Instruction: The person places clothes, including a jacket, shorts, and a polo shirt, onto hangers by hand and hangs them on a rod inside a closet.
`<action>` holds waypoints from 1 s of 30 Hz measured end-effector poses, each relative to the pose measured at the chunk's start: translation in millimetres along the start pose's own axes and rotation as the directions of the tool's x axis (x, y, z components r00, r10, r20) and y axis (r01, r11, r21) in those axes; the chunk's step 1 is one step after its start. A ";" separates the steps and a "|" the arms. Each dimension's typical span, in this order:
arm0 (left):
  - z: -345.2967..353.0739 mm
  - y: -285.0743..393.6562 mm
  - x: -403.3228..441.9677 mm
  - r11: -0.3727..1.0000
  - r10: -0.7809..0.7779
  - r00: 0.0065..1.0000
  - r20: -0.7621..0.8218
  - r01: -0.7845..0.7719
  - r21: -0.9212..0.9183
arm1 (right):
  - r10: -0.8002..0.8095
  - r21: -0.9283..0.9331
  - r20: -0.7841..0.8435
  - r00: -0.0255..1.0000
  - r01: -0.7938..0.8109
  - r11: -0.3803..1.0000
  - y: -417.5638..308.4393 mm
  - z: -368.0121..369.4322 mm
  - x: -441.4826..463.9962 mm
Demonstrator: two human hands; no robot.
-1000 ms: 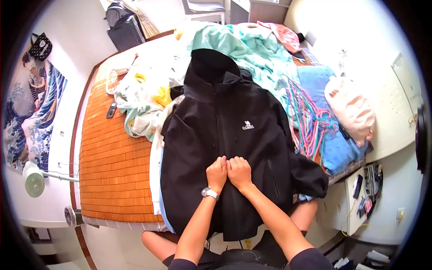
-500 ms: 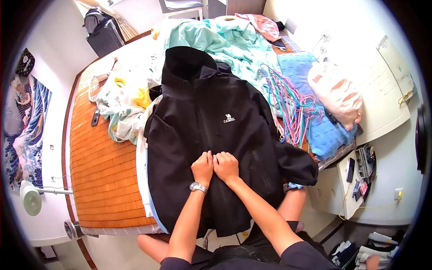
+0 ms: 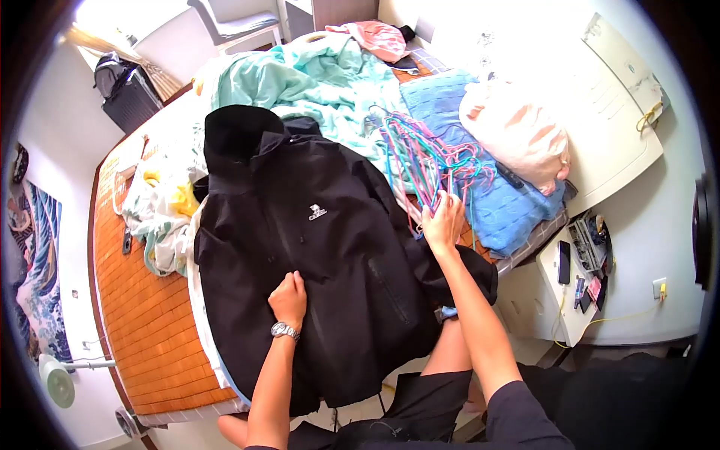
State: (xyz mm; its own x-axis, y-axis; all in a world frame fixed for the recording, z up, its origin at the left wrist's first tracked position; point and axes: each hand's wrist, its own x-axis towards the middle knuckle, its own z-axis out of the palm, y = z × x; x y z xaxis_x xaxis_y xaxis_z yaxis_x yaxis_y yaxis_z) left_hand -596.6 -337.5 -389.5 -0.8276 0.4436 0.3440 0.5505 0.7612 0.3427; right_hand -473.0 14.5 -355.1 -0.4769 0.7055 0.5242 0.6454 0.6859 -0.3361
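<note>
A black hooded jacket (image 3: 341, 255) with a white camel logo lies front up on the bed, its hood at the far end. My left hand (image 3: 288, 298), wearing a metal watch, is closed on the jacket's front near the zip. To the right of the jacket is a tangled bunch of pink, blue and purple clothes hangers (image 3: 431, 154). My right hand (image 3: 445, 219) is at the near end of the bunch, fingers curled around some hangers; exactly how many is hidden. The jacket's sleeve (image 3: 472, 274) lies under my right forearm.
A mint-green blanket (image 3: 300, 75) is bunched beyond the jacket. Blue folded fabric (image 3: 517, 217) and a pale pink pillow (image 3: 517, 135) lie at the right. White-and-yellow cloth (image 3: 161, 210) rests on the brown mat (image 3: 150, 330) at left. A bedside unit (image 3: 551, 300) stands at the right.
My right hand has left the jacket's front and moved right to the hangers. My left hand stays on the jacket. The view has turned to the right.
</note>
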 end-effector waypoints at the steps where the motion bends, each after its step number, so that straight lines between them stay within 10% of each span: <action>1: 0.8 -0.6 -0.9 1.000 -0.010 1.000 0.002 0.010 -0.004 | 0.006 -0.001 -0.005 1.000 -0.006 1.000 4.6 -0.3 2.3; 7: 1.6 -0.8 -0.1 1.000 0.004 1.000 -0.020 -0.005 -0.025 | 0.168 -0.106 0.206 0.964 -0.149 0.983 8.0 -9.1 3.8; 21: 7.1 -9.4 1.5 0.999 -0.015 0.998 -0.055 0.012 -0.042 | 0.177 0.121 0.122 0.977 -0.192 0.974 24.7 -49.9 7.1; 30: 9.1 -8.6 0.9 0.996 -0.009 0.995 -0.095 0.000 -0.090 | -0.119 0.257 -0.206 0.971 0.172 0.951 -76.3 -80.7 12.1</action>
State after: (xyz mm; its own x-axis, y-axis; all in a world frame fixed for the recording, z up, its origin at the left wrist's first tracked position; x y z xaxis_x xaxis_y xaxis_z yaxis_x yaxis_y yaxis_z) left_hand -603.1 -339.3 -400.1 -0.8183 0.3900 0.4222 0.5578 0.7159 0.4199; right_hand -479.8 -43.6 -259.9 -0.4169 0.5666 0.7107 0.3783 0.8192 -0.4311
